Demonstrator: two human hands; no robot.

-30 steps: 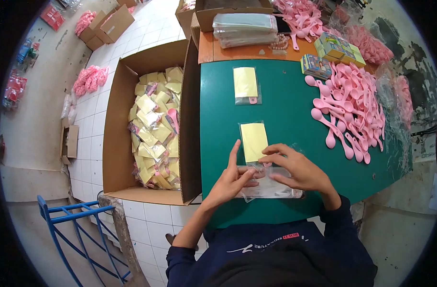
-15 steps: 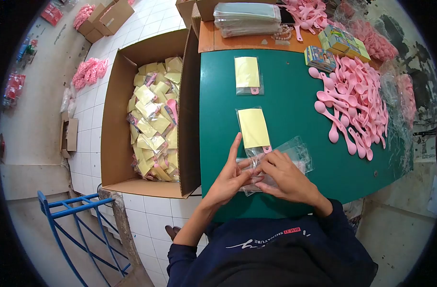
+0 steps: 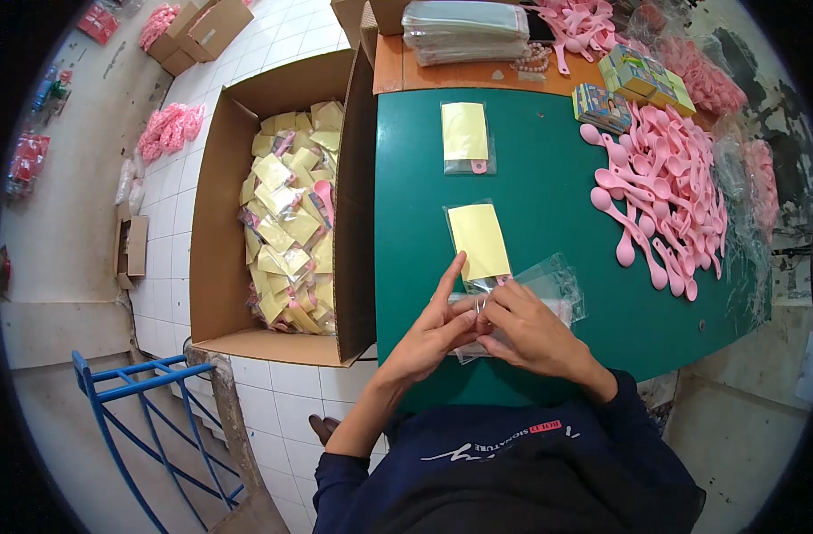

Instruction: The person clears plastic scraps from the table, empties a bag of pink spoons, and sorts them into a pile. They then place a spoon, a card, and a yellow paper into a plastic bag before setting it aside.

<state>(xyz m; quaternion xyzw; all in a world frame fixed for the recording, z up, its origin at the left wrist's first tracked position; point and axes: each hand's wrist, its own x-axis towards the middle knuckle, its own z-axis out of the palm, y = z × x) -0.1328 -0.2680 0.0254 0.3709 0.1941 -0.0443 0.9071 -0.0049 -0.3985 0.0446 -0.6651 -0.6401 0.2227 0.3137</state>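
A clear plastic bag with a yellow card (image 3: 480, 242) and a pink spoon inside lies in front of me on the green table. My left hand (image 3: 433, 334) and my right hand (image 3: 535, 329) pinch the bag's near end, with fingertips almost touching. The left index finger stretches out along the card's left side. Only the tip of the spoon handle (image 3: 503, 279) shows at the card's lower edge. Under my right hand lie loose clear plastic bags (image 3: 558, 287). Farther up the table rests another bagged yellow card (image 3: 464, 132), its pink handle end showing.
A pile of pink spoons (image 3: 660, 182) covers the table's right side, with stacks of small printed boxes (image 3: 602, 109) behind. A bundle of clear bags (image 3: 464, 34) lies on the orange surface. To the left stands a cardboard box (image 3: 264, 345) full of packed bags; a blue metal frame (image 3: 148, 383) is nearer.
Both hands stay at the bag's near end, with the fingertips shifted slightly closer together. The right fingers now cover more of the spoon handle's tip. The whole view has shifted a little.
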